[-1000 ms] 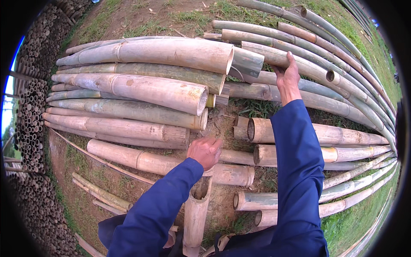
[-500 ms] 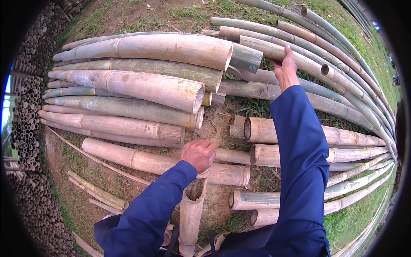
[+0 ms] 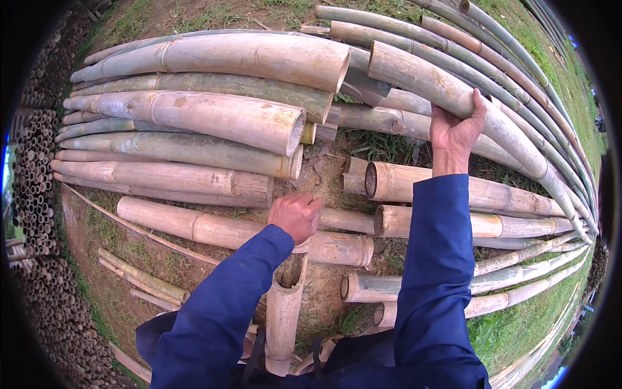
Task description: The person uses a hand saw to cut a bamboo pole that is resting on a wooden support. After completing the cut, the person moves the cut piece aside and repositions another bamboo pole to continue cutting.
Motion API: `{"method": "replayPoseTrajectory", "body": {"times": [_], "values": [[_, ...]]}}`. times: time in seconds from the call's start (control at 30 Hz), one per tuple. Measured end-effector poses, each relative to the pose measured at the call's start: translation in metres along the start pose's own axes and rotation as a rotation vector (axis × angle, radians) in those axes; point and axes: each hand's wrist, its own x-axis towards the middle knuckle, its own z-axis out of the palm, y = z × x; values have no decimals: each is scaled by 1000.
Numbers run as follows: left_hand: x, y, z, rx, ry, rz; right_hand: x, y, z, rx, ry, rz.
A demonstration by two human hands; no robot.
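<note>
My right hand (image 3: pixel 455 135) is wrapped from below around a thick, pale bamboo pole (image 3: pixel 421 76) at the upper right. The near end of that pole is raised above the poles behind it. My left hand (image 3: pixel 295 216) is closed in a fist near the middle, its fingers curled out of sight. Just below the fist, nearest me, stands a short bamboo section (image 3: pixel 282 327) with an open hollow top. Whether the fist grips part of it is hidden. A cut bamboo length (image 3: pixel 223 232) lies on the ground behind the left wrist.
Thick bamboo poles (image 3: pixel 227 117) are stacked at the left, cut ends facing the middle. More poles (image 3: pixel 466 187) fan out at the right. Thin bamboo pieces (image 3: pixel 142 279) lie on the ground at lower left. A tall stack of bamboo (image 3: pixel 39 175) stands at the far left.
My right hand has moved right and nearer to me along the bamboo pole, turning palm up around it, and the pole's near end has lifted. My left hand stays closed above the short section.
</note>
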Motion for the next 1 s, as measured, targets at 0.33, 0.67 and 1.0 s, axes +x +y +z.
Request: {"method": "replayPoseTrajectory", "body": {"times": [0.33,0.67,1.0], "values": [[-1,-7,11,-20,16,19,-148,-63,27,264,-62,-3],[9,-56,42,-144,127,160,-317,-109,-15,252,277,-17],[7,-7,1,82,65,465,-415,-117,-55,214,414,-166]]}}
